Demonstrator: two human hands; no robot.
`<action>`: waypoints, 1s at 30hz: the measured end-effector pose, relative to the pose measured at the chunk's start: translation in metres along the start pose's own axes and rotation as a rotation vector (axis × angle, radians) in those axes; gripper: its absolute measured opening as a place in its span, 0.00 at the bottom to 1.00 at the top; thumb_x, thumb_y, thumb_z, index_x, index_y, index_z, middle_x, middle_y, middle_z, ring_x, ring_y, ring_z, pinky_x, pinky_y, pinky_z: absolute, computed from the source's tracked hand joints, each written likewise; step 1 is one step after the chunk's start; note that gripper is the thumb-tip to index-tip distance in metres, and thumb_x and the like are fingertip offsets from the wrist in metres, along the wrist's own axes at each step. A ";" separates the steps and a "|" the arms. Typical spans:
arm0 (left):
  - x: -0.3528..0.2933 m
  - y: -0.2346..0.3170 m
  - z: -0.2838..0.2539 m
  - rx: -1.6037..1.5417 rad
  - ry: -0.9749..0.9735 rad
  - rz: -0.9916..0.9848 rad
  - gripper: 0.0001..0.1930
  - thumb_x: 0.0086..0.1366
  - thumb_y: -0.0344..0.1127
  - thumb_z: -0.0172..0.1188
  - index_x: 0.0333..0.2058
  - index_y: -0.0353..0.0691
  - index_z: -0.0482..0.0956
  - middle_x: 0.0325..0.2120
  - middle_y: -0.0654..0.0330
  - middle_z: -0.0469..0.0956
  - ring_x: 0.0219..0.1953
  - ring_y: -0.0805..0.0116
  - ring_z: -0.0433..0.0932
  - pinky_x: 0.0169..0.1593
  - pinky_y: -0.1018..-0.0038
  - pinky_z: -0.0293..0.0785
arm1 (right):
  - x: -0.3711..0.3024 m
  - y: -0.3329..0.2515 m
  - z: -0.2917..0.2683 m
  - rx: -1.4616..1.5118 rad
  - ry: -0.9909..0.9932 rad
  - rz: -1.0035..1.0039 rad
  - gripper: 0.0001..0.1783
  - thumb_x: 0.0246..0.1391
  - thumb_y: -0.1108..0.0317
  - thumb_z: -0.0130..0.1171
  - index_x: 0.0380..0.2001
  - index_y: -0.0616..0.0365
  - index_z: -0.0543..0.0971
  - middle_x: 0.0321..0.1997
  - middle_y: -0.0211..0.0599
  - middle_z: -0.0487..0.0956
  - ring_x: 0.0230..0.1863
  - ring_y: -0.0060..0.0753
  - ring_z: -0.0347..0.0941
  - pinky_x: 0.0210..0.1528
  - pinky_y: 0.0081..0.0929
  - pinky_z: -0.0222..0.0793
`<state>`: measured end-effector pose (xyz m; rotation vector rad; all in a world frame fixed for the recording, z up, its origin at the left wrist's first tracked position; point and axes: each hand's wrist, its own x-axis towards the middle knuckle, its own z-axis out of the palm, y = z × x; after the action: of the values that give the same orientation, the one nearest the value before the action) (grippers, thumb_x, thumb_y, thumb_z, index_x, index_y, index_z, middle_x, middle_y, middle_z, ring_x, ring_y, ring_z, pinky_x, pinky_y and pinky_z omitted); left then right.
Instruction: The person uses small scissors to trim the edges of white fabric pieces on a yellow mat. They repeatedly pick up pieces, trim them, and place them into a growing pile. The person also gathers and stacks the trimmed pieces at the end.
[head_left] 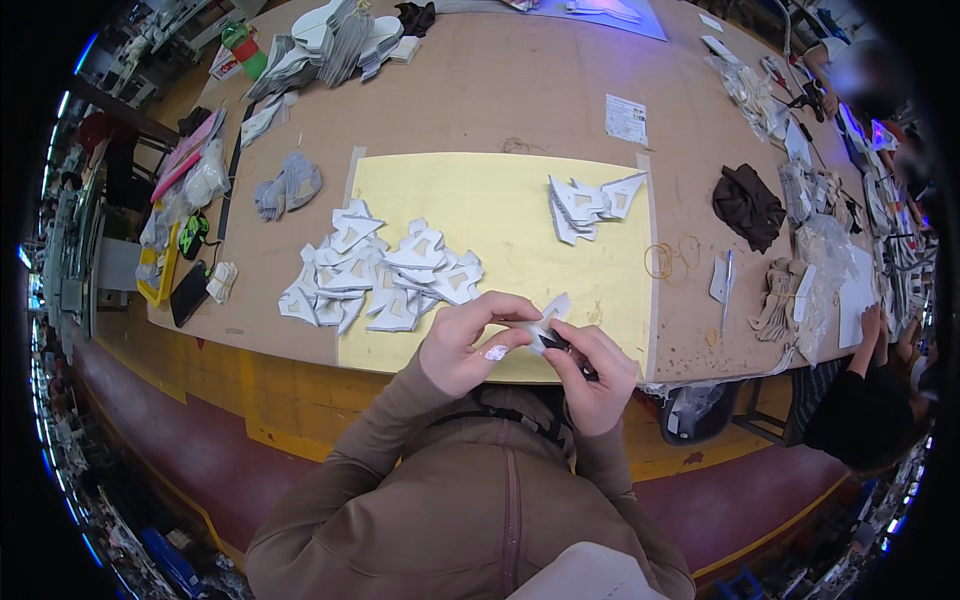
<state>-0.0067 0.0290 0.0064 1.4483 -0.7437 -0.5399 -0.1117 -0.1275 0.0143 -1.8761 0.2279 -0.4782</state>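
Note:
Between thumb and fingers, my left hand (462, 348) pinches a small white cut piece (557, 307) close to my body. My right hand (600, 378) is closed on a small black tool (553, 341) pressed up against that piece; its working end is hidden, so its exact kind is unclear. A patterned white patch shows on my left thumb. Beyond my left hand lies a loose heap of white cut pieces (350, 262), angular and with cut-out windows. A smaller stack of similar pieces (578, 212) sits farther off to the right. Both rest at least partly on a yellow sheet (450, 180).
A brown table (480, 100) carries grey bundles (290, 187) at left, tall stacks of pieces (325, 45) at the far left, and a dark cloth (748, 207) at right. Rubber bands (660, 261) and a pen (729, 275) lie nearby. Other people work along the right side.

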 end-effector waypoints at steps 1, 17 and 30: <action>-0.001 -0.001 0.001 -0.049 0.002 -0.025 0.15 0.60 0.17 0.59 0.46 0.28 0.71 0.43 0.51 0.76 0.50 0.65 0.76 0.54 0.70 0.72 | 0.000 0.000 -0.002 0.001 -0.014 -0.006 0.18 0.44 0.82 0.66 0.43 0.65 0.81 0.27 0.40 0.78 0.26 0.28 0.75 0.28 0.22 0.69; 0.001 -0.009 -0.001 -0.057 0.051 -0.017 0.18 0.61 0.16 0.58 0.49 0.30 0.67 0.45 0.53 0.73 0.52 0.66 0.75 0.54 0.72 0.72 | 0.010 0.014 -0.005 -0.115 -0.104 -0.207 0.17 0.47 0.81 0.64 0.43 0.61 0.82 0.26 0.36 0.74 0.22 0.26 0.69 0.25 0.21 0.65; 0.009 -0.008 0.001 -0.036 0.113 -0.161 0.19 0.62 0.22 0.58 0.51 0.30 0.66 0.37 0.58 0.75 0.42 0.72 0.75 0.49 0.77 0.71 | 0.002 0.003 0.005 0.042 0.008 -0.142 0.14 0.45 0.83 0.64 0.38 0.62 0.83 0.27 0.35 0.76 0.24 0.23 0.70 0.25 0.19 0.63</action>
<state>-0.0009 0.0214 -0.0003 1.5007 -0.5284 -0.5864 -0.1077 -0.1251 0.0107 -1.8574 0.0895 -0.5822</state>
